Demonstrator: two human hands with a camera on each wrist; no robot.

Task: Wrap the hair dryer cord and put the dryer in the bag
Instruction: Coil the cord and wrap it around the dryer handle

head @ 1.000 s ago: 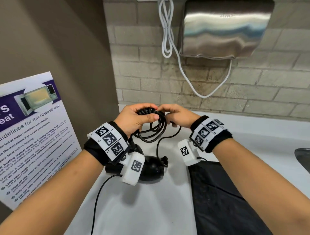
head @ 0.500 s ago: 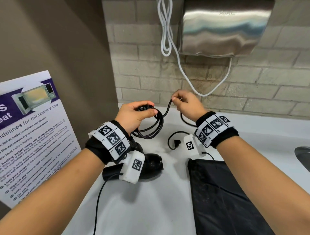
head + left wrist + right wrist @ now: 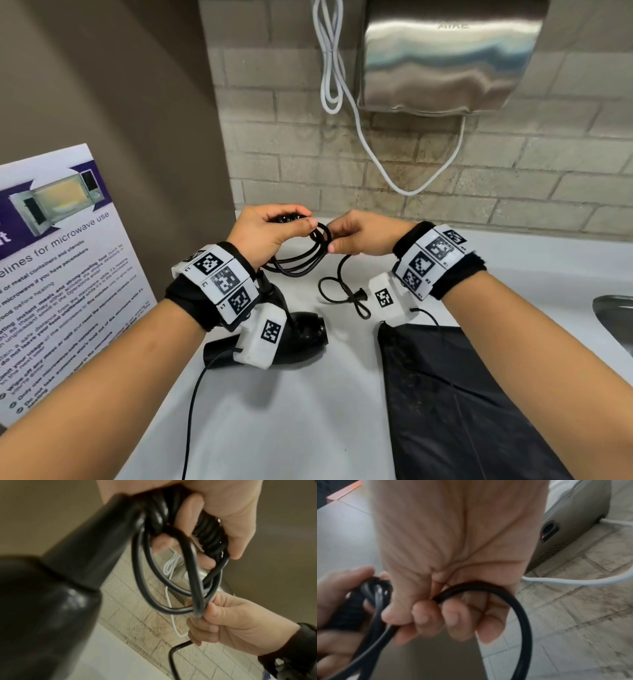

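Left hand (image 3: 265,233) grips the gathered loops of the black cord (image 3: 301,263), thumb pressed across the top of the bundle and fingers curled beneath; the left wrist view shows the ribbed strain-relief section of the cord held against the palm, with at least three loops hanging below the fist. Right hand (image 3: 359,234), at 3 o'clock of the left and nearly touching it, pinches a single strand of the same cord between thumb and curled fingers at the far edge of the loops. From this pinch one free length drops to the white counter (image 3: 308,411), forms one small loop, and ends in one plug (image 3: 358,294) lying flat at about 5 o'clock of the hands. One black hair dryer (image 3: 301,337) lies on its side on the counter at 6 o'clock of the left hand, partly hidden by the wrist-worn camera; its handle rises toward the left fist. One black bag (image 3: 462,394) lies flat on the counter at 3 o'clock of the dryer, beneath the right forearm, apart from the dryer. One steel hand dryer (image 3: 445,58) with one white cable (image 3: 376,161) hangs on the brick wall at 12 o'clock. One microwave-use poster (image 3: 58,267) leans at 9 o'clock. One sink edge (image 3: 616,315) shows at 3 o'clock.
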